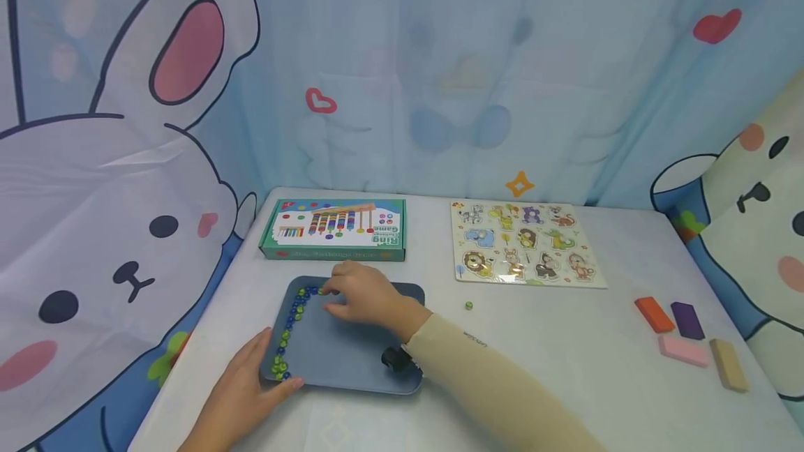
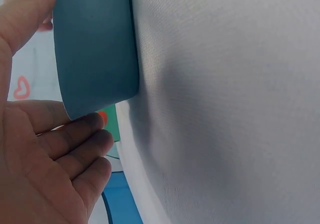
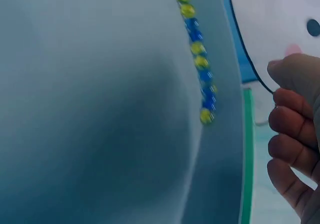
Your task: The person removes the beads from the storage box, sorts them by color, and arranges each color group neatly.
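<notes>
A grey-blue tray (image 1: 339,368) lies on the white table, with small blue and yellow-green marbles (image 1: 289,323) lined along its left side and onto its far edge. At the near left corner my left hand (image 1: 241,386) holds the tray, thumb at the front rim and fingers along the left side. In the left wrist view that hand's fingers (image 2: 75,146) lie against the tray wall (image 2: 95,48). Above the far left part of the tray is my right hand (image 1: 364,295), fingers loosely bent, near the last yellow-green marble (image 3: 206,116). Nothing shows between its thumb and fingers.
Behind the tray lies a green ring game box (image 1: 333,230). An animal puzzle board (image 1: 527,244) is at the back right. One yellow-green marble (image 1: 468,305) sits right of the tray. A black object (image 1: 396,359) shows beneath the right wrist. Coloured blocks (image 1: 683,351) lie far right.
</notes>
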A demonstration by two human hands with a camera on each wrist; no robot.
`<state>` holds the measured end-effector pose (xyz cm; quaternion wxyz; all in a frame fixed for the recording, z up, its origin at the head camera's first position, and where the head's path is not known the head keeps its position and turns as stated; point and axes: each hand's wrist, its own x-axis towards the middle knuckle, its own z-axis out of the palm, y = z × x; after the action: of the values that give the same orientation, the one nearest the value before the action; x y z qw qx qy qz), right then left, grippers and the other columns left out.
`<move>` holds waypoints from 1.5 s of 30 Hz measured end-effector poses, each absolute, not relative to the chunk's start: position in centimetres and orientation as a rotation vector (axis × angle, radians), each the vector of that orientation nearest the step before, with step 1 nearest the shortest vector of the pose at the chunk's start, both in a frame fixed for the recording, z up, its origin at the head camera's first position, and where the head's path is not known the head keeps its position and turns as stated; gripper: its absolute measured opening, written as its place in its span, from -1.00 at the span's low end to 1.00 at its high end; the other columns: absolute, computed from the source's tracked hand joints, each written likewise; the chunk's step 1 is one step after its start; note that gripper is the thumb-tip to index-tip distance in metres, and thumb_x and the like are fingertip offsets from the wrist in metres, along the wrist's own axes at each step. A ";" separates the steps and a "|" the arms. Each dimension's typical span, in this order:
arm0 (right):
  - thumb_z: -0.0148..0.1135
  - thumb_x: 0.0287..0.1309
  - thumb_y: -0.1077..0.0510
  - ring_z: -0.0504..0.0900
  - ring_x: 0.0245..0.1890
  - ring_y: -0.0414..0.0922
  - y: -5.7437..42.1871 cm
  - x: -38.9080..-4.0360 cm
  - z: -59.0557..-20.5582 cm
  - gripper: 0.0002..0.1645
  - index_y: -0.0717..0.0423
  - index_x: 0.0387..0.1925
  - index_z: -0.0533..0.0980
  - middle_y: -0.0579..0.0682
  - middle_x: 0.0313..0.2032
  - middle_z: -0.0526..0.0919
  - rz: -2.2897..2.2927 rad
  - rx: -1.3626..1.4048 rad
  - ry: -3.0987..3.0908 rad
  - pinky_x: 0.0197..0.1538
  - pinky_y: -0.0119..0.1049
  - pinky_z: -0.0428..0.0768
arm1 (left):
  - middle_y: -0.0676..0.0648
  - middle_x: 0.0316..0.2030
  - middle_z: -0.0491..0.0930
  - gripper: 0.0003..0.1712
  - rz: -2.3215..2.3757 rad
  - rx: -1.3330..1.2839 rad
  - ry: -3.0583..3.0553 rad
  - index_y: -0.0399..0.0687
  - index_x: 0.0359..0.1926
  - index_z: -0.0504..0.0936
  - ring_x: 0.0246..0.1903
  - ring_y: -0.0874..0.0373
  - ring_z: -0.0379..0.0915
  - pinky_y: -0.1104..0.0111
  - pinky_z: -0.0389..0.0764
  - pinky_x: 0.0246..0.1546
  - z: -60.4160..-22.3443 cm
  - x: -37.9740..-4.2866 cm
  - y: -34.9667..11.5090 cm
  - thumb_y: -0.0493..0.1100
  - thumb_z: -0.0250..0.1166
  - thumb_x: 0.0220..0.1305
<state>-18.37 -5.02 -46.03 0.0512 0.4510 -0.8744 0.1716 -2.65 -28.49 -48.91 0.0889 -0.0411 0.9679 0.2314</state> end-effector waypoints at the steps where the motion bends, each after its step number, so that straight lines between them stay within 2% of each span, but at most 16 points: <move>1: 0.40 0.33 -0.16 0.61 -0.14 -0.30 -5.5 -18.2 -46.2 -0.68 -0.10 -0.04 0.78 -0.23 -0.19 0.71 0.504 1.414 -2.646 -0.15 -0.50 0.63 | -0.44 0.55 0.20 0.54 0.688 -0.119 2.881 -0.38 0.60 0.12 0.52 -0.42 0.16 -0.32 0.35 0.44 -48.9 -2.6 -28.5 0.71 0.30 -0.02; 7: 0.39 0.33 -0.20 0.56 -0.16 -0.35 -8.0 -17.6 -47.0 -0.66 -0.15 -0.02 0.77 -0.26 -0.19 0.69 0.398 1.649 -2.554 -0.11 -0.59 0.58 | -0.43 0.54 0.21 0.53 0.707 -0.072 2.916 -0.38 0.59 0.13 0.51 -0.41 0.18 -0.32 0.37 0.42 -48.9 -2.5 -28.7 0.74 0.23 0.01; 14: 0.39 0.33 -0.19 0.57 -0.11 -0.41 -10.2 -16.8 -47.5 -0.68 -0.20 0.00 0.75 -0.30 -0.15 0.69 0.299 1.934 -2.540 -0.02 -0.64 0.57 | -0.41 0.53 0.24 0.47 0.751 -0.029 2.957 -0.37 0.58 0.17 0.50 -0.39 0.22 -0.31 0.40 0.40 -49.0 -2.4 -28.7 0.70 0.26 0.05; 19: 0.40 0.32 -0.19 0.52 -0.18 -0.43 -11.3 -16.3 -48.0 -0.72 -0.24 -0.02 0.74 -0.34 -0.18 0.65 0.205 2.070 -2.513 -0.13 -0.65 0.52 | -0.41 0.53 0.25 0.42 0.767 -0.019 2.963 -0.37 0.58 0.18 0.50 -0.39 0.23 -0.32 0.39 0.40 -49.0 -2.3 -28.8 0.64 0.31 0.08; 23: 0.42 0.30 -0.18 0.47 -0.24 -0.43 -11.9 -16.0 -48.5 -0.74 -0.25 -0.06 0.75 -0.34 -0.21 0.62 0.153 2.116 -2.500 -0.22 -0.63 0.49 | -0.41 0.53 0.24 0.43 0.780 -0.019 2.961 -0.36 0.58 0.18 0.50 -0.39 0.22 -0.31 0.39 0.41 -49.0 -2.3 -28.8 0.65 0.30 0.08; 31: 0.46 0.26 -0.19 0.53 -0.19 -0.43 -12.4 -15.6 -48.8 -0.75 -0.28 -0.09 0.76 -0.34 -0.17 0.66 0.108 2.133 -2.515 -0.16 -0.60 0.55 | -0.39 0.55 0.22 0.42 0.797 -0.036 2.934 -0.34 0.59 0.15 0.52 -0.37 0.19 -0.30 0.39 0.42 -49.3 -2.5 -28.9 0.64 0.31 0.09; 36: 0.47 0.26 -0.15 0.53 -0.23 -0.45 -12.6 -15.5 -49.0 -0.80 -0.26 -0.14 0.76 -0.35 -0.21 0.67 0.152 2.154 -2.528 -0.17 -0.64 0.54 | -0.39 0.56 0.21 0.41 0.799 -0.051 2.913 -0.35 0.60 0.14 0.53 -0.37 0.18 -0.28 0.40 0.42 -49.3 -2.5 -28.9 0.61 0.34 0.10; 45: 0.47 0.27 -0.09 0.52 -0.31 -0.48 -12.6 -15.5 -49.4 -0.89 -0.22 -0.23 0.77 -0.34 -0.27 0.67 0.251 2.132 -2.540 -0.24 -0.68 0.52 | -0.37 0.57 0.19 0.47 0.811 -0.063 2.901 -0.32 0.61 0.13 0.54 -0.35 0.17 -0.28 0.39 0.43 -49.4 -2.5 -28.9 0.70 0.26 0.05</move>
<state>-15.55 -12.63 -49.40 -0.0920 0.6384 -0.7605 0.0751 -2.48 -28.87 -49.35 0.0644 -0.0208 0.9609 0.2686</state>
